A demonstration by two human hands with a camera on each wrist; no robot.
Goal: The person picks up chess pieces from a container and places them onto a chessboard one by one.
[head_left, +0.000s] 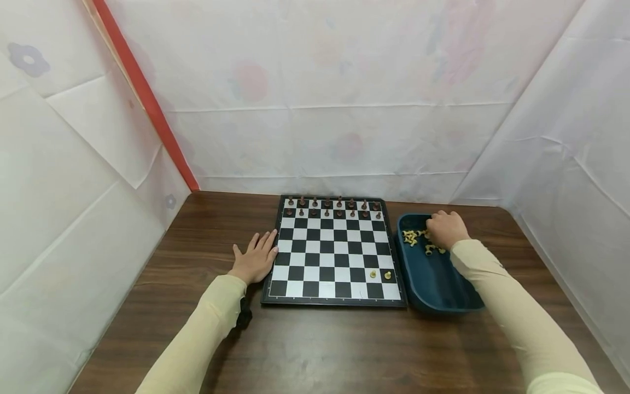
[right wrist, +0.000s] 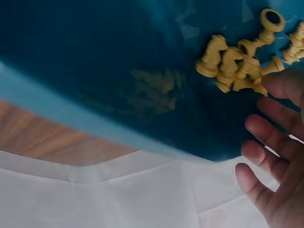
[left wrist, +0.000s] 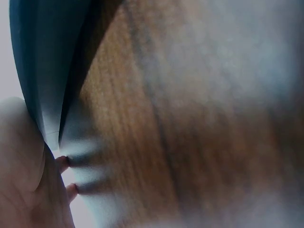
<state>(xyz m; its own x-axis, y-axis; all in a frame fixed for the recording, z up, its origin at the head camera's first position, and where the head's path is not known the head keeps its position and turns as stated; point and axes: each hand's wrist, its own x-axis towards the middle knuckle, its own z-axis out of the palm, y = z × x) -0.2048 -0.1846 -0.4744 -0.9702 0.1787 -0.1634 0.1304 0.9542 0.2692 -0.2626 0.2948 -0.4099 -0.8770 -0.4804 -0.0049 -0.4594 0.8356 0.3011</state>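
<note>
My left hand (head_left: 256, 261) lies with its fingers spread at the left edge of a black-and-white chessboard (head_left: 313, 260), fingertips right at the frame. In the left wrist view, part of the palm and two fingertips (left wrist: 71, 192) show beside the board's dark edge. My right hand (head_left: 447, 229) reaches into the far end of a blue tray (head_left: 438, 282). Seen from the right wrist, its fingers are loosely spread, with the thumb and index finger right beside a heap of yellow chess pieces (right wrist: 228, 66). Two yellow pawns (head_left: 388, 275) stand on the board near its front right corner.
Two rows of dark brown chess pieces (head_left: 327, 212) stand along the board's far side. The tray sits close against the board's right edge on a brown wooden table (head_left: 315, 345). White sheeting (head_left: 315, 137) hangs behind and at both sides, with a red strip (head_left: 147, 98) at the left.
</note>
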